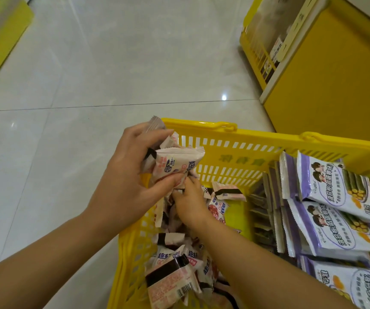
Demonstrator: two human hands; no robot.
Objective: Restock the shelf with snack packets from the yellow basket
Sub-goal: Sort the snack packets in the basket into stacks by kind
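Left hand (130, 175) curled round a bunch of pink snack packets (175, 163), held over the left rim of the yellow basket (266, 136). Right hand (190, 204) down among loose pink packets inside the basket, fingers bent; cannot tell whether it grips one. Purple packets (326, 186) stacked in the basket's right side; shelf (326, 85) stands beyond on the tiled floor (112, 74).

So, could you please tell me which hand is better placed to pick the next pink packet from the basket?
Right, probably. The right hand is down among the loose pink packets in the yellow basket, while the left hand is full, gripping a bundle of packets above the rim.
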